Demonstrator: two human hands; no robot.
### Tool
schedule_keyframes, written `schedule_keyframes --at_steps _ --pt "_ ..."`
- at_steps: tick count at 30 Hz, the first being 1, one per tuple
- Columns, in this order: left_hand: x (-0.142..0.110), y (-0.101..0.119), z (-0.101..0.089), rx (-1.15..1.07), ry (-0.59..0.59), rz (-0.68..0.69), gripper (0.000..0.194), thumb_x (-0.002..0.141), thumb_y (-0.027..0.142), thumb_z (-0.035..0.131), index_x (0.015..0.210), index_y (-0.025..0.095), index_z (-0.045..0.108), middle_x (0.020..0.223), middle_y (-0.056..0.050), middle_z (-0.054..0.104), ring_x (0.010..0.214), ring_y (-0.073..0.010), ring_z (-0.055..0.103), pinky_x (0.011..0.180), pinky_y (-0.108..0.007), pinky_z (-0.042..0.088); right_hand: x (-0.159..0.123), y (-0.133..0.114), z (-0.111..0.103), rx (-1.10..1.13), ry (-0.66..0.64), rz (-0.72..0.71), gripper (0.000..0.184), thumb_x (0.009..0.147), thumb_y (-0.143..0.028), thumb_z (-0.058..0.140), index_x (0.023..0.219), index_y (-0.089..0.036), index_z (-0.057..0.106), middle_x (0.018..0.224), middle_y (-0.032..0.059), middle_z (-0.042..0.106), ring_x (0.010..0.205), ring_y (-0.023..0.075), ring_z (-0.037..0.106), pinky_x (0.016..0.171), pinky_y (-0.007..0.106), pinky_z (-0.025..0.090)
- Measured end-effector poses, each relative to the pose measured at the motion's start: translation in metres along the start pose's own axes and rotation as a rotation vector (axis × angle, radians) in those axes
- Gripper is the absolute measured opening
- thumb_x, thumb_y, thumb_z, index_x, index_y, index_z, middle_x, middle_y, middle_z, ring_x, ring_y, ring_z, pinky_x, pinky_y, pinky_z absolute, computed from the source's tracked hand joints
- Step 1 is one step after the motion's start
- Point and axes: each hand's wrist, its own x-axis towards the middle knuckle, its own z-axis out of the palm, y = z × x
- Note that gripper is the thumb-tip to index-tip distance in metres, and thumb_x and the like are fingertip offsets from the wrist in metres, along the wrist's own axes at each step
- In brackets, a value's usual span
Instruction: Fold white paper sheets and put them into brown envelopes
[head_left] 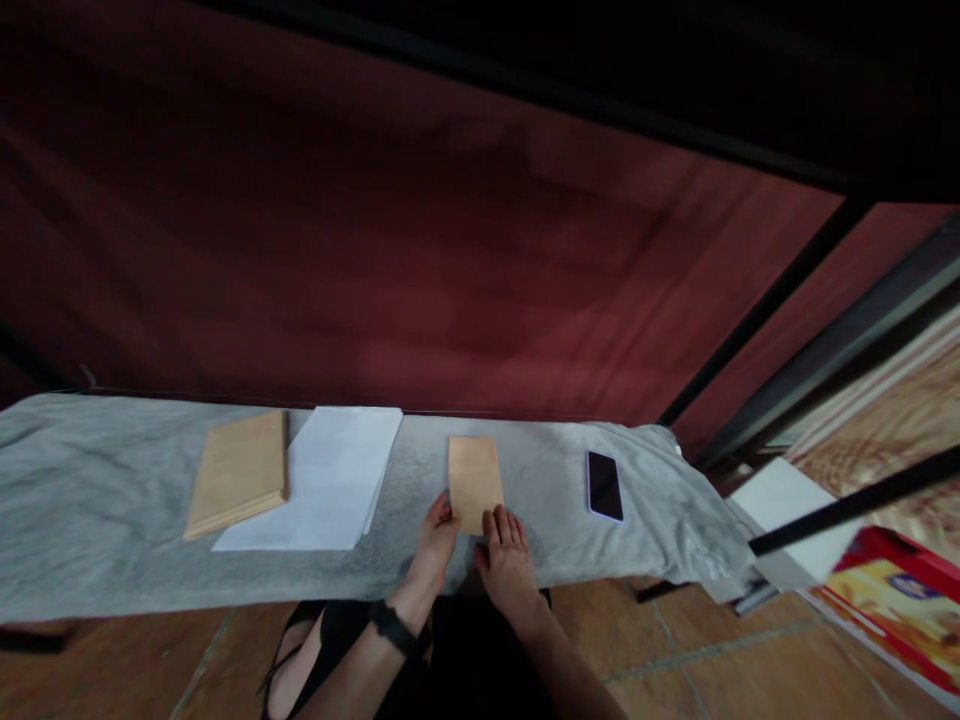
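A small brown paper envelope (474, 478) lies upright before me on the grey cloth. My left hand (436, 540), with a dark band on its wrist, pinches the envelope's lower left edge between thumb and fingers. Opposite it, my right hand (509, 562) is laid flat, its fingertips resting on the lower right corner. Left of the hands, white paper sheets (330, 490) are spread at a slant. A thick stack of brown envelopes (238, 470) overlaps their left side.
To the right a phone (604, 487) with a dark screen lies on the cloth-covered table (547, 470). Dark red fabric (420, 240) hangs behind the table. Black frame bars (772, 295) rise at the right, near a white box (787, 510) and a red-yellow carton (892, 600).
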Motion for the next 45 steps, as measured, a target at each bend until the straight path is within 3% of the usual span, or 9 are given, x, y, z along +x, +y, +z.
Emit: schedule_keyframes --at_steps 3,8,11,15,22,32,36,42,45 --pt "-0.008 0.007 0.012 -0.031 -0.039 0.017 0.049 0.071 0.029 0.075 0.118 0.015 0.068 0.11 -0.012 0.073 0.094 -0.0244 0.069 0.076 -0.032 0.055 0.013 0.007 -0.017 0.377 0.064 0.163 0.042 0.094 -0.021 0.046 0.13 -0.018 0.066 0.129 0.0164 0.069 0.115 0.0289 0.067 0.099 0.041 0.05" --pt "-0.017 0.018 0.023 -0.092 -0.083 -0.032 0.059 0.079 0.044 0.076 0.13 0.02 0.062 0.138 -0.014 0.062 0.123 -0.0263 0.06 0.086 -0.031 0.054 0.036 0.022 -0.046 1.033 0.289 0.515 0.039 0.091 -0.052 0.054 0.103 -0.019 0.071 0.102 0.0123 0.076 0.088 0.0256 0.072 0.079 0.038 0.056" --pt "-0.018 0.013 0.029 -0.032 -0.145 -0.15 0.062 0.076 0.039 0.078 0.132 0.02 0.059 0.126 -0.013 0.069 0.117 -0.0248 0.064 0.088 -0.031 0.052 0.034 0.02 -0.049 1.536 0.358 0.707 0.041 0.077 -0.054 0.073 0.1 -0.021 0.068 0.104 0.0076 0.076 0.091 0.0229 0.072 0.079 0.036 0.058" --pt "-0.019 -0.003 0.042 -0.043 -0.31 -0.162 0.056 0.07 0.032 0.079 0.121 0.018 0.063 0.108 -0.011 0.075 0.097 -0.0228 0.07 0.083 -0.032 0.052 0.016 0.007 -0.034 1.762 0.242 0.822 0.039 0.069 -0.046 0.083 0.095 -0.023 0.067 0.098 0.0042 0.076 0.089 0.0196 0.072 0.08 0.032 0.058" --pt "-0.022 -0.022 0.051 -0.032 -0.312 -0.116 0.063 0.059 0.019 0.074 0.12 0.017 0.06 0.092 -0.008 0.076 0.082 -0.0217 0.071 0.072 -0.029 0.051 0.002 0.008 -0.028 1.748 0.108 0.905 0.043 0.065 -0.049 0.087 0.091 -0.022 0.066 0.089 0.0024 0.076 0.074 0.017 0.071 0.068 0.028 0.057" --pt "-0.02 -0.011 0.053 -0.079 -0.373 -0.075 0.08 0.062 0.021 0.075 0.137 0.017 0.049 0.094 -0.007 0.076 0.079 -0.0199 0.07 0.071 -0.028 0.051 0.013 0.017 -0.039 1.647 0.202 0.839 0.043 0.066 -0.052 0.085 0.086 -0.019 0.066 0.071 0.0009 0.072 0.063 0.0171 0.068 0.068 0.032 0.059" --pt "-0.016 -0.01 0.053 -0.079 -0.417 -0.076 0.08 0.063 0.02 0.077 0.138 0.017 0.05 0.099 -0.008 0.076 0.088 -0.0219 0.071 0.079 -0.031 0.052 0.017 0.02 -0.042 1.574 0.231 0.795 0.046 0.071 -0.058 0.078 0.092 -0.018 0.069 0.085 0.0058 0.075 0.074 0.0208 0.071 0.072 0.035 0.059" --pt "-0.016 -0.01 0.052 -0.095 -0.231 -0.177 0.068 0.069 0.039 0.084 0.128 0.017 0.059 0.103 -0.01 0.073 0.093 -0.0225 0.07 0.081 -0.032 0.054 0.015 0.029 -0.056 0.923 0.275 0.464 0.043 0.095 -0.05 0.05 0.113 -0.018 0.072 0.112 0.0104 0.076 0.101 0.0256 0.071 0.091 0.039 0.056" --pt "-0.022 0.002 0.056 -0.259 -0.324 -0.293 0.063 0.076 0.06 0.075 0.121 0.018 0.062 0.112 -0.015 0.071 0.101 -0.0266 0.07 0.081 -0.038 0.057 0.011 0.035 -0.061 0.502 0.25 0.217 0.045 0.099 -0.028 0.04 0.139 -0.021 0.059 0.139 0.0092 0.063 0.126 0.0241 0.061 0.107 0.041 0.048"
